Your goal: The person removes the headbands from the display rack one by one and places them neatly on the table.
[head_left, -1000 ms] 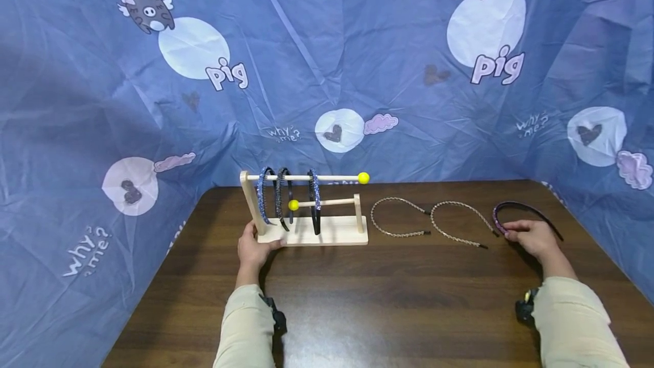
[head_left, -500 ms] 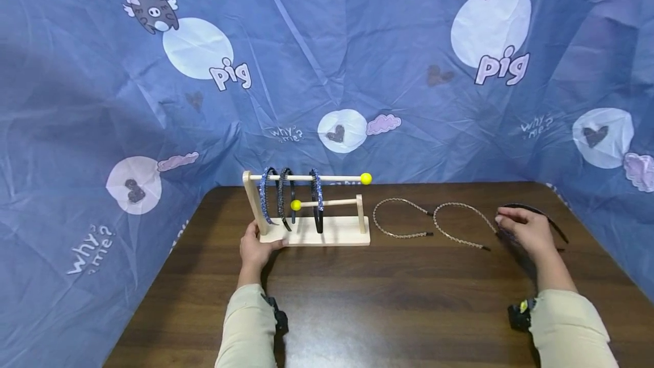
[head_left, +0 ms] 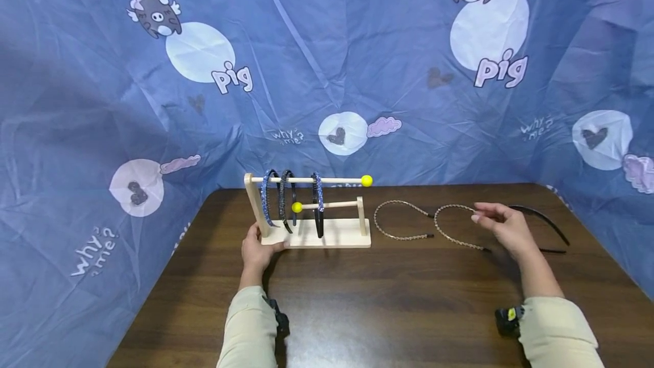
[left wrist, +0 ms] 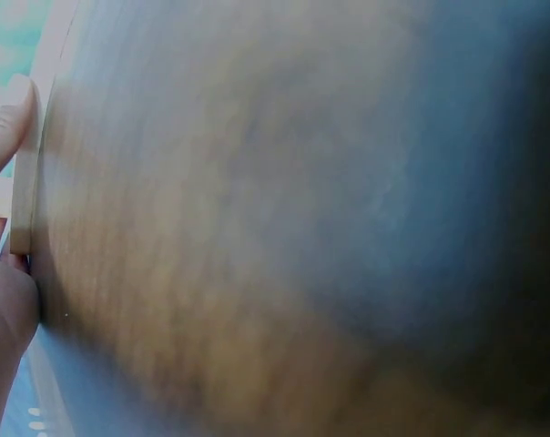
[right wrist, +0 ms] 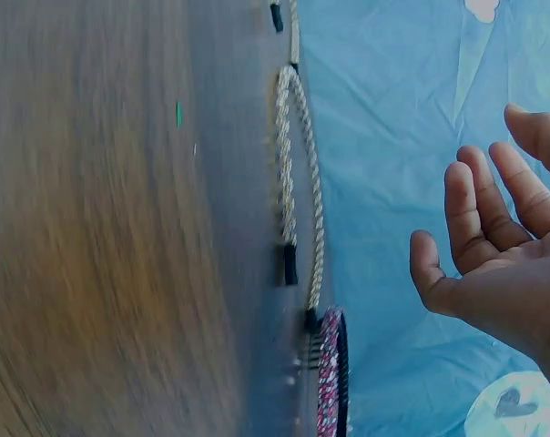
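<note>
My left hand grips the left end of the pale wooden stand's base, thumb along the front edge. Three glittery headbands hang on the stand: a blue one, a dark one and another blue one near the lower bar. My right hand is raised over the table with nothing in it, between a gold braided headband and a dark headband. In the right wrist view its fingers are loosely bent, apart from the gold braid and the pink glitter headband.
Another gold braided headband lies between the stand and the nearer gold one. The brown wooden table runs back to a blue patterned cloth. Yellow balls cap the stand's upper bar and lower bar.
My right hand has let go of the dark purple headband and moved left toward the gold one. The dark headband stays on the table. My left hand keeps its grip on the base.
</note>
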Available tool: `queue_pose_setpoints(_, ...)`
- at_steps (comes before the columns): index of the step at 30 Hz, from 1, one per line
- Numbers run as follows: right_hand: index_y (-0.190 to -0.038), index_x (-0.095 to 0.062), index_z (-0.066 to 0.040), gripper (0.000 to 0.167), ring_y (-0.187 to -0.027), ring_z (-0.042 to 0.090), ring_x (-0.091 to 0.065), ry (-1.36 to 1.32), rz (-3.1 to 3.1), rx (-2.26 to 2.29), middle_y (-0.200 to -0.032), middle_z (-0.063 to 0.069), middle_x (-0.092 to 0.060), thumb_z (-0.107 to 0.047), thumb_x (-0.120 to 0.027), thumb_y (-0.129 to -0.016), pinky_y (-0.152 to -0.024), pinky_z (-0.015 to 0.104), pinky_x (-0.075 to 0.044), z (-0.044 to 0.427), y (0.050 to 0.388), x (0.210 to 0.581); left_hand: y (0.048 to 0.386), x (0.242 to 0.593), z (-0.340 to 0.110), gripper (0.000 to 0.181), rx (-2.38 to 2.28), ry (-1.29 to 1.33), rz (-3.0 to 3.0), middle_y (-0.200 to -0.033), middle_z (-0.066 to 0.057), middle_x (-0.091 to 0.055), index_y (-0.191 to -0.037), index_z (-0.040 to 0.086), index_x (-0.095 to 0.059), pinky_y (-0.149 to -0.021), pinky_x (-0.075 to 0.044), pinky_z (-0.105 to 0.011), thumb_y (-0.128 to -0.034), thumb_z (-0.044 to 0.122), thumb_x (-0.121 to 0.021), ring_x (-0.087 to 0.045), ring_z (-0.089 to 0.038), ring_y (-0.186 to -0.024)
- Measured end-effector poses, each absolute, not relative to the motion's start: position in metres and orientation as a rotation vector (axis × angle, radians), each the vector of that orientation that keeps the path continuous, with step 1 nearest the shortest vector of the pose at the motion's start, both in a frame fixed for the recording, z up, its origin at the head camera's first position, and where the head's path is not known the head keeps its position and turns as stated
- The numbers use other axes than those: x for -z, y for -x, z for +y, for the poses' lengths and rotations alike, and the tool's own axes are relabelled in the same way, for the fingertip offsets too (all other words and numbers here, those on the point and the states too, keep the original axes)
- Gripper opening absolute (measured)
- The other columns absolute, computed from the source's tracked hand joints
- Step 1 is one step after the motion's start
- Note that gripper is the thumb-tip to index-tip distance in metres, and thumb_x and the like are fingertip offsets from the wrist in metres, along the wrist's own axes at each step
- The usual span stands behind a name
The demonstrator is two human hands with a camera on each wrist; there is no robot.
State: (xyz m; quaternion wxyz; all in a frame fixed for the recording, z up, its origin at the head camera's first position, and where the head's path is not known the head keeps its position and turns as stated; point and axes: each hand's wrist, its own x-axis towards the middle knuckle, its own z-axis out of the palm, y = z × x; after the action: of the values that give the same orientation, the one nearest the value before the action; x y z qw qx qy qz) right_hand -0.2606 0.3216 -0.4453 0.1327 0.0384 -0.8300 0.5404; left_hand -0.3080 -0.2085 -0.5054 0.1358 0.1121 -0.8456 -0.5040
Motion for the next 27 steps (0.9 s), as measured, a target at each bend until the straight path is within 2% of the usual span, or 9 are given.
queue_pose_setpoints(4, -0.116, -0.060, -0.006, 0.033, -0.083, 0.001, -0.058, -0.149, -2.408, -1.618, -0.092, -0.012, -0.064, -0.020, -0.067, -0.087, -0.069, 0.016, -0.046, 0.309, 0.259, 0.442, 0.308, 0.507, -0.210, 0.087, 1.447, -0.324, -2.454, -0.125, -0.021, -0.053, -0.131, 0.001, -0.046, -0.100, -0.031, -0.042, -0.0562, 0.012, -0.088, -0.047, -0.033, -0.115)
queue_pose_setpoints(7, -0.122, -0.054, 0.000, 0.042, -0.086, 0.002, -0.057, -0.182, -2.448, -1.614, -0.101, 0.001, -0.064, -0.021, -0.066, -0.088, -0.070, 0.018, -0.047, 0.300, 0.259, 0.440, 0.308, 0.507, -0.210, 0.087, 1.451, -0.331, -2.462, -0.126, -0.020, -0.053, -0.131, 0.002, -0.045, -0.100, -0.031, -0.041, -0.0567, 0.012, -0.088, -0.046, -0.032, -0.116)
queue_pose_setpoints(11, -0.128, -0.049, 0.004, 0.049, -0.088, 0.004, -0.056, -0.233, -2.497, -1.593, -0.111, 0.018, -0.059, -0.021, -0.065, -0.089, -0.071, 0.020, -0.048, 0.290, 0.260, 0.436, 0.308, 0.506, -0.209, 0.087, 1.468, -0.335, -2.462, -0.127, -0.019, -0.052, -0.132, 0.003, -0.045, -0.100, -0.030, -0.041, -0.0576, 0.012, -0.088, -0.046, -0.032, -0.117)
queue_pose_setpoints(20, -0.128, -0.047, 0.006, 0.047, -0.089, 0.012, -0.056, -0.363, -2.462, -1.669, -0.110, 0.023, -0.056, -0.012, -0.064, -0.088, -0.071, 0.021, -0.047, 0.265, 0.261, 0.431, 0.307, 0.505, -0.208, 0.085, 1.454, -0.337, -2.468, -0.127, -0.019, -0.052, -0.131, 0.002, -0.045, -0.100, -0.029, -0.042, -0.0576, 0.012, -0.088, -0.044, -0.032, -0.116)
queue_pose_setpoints(27, -0.125, -0.049, 0.007, 0.045, -0.088, 0.012, -0.058, -0.441, -2.439, -1.728, -0.109, 0.024, -0.057, -0.010, -0.065, -0.086, -0.070, 0.023, -0.049, 0.243, 0.266, 0.433, 0.308, 0.504, -0.209, 0.087, 1.448, -0.343, -2.480, -0.130, -0.019, -0.050, -0.133, 0.003, -0.044, -0.102, -0.027, -0.043, -0.0585, 0.013, -0.087, -0.042, -0.032, -0.118)
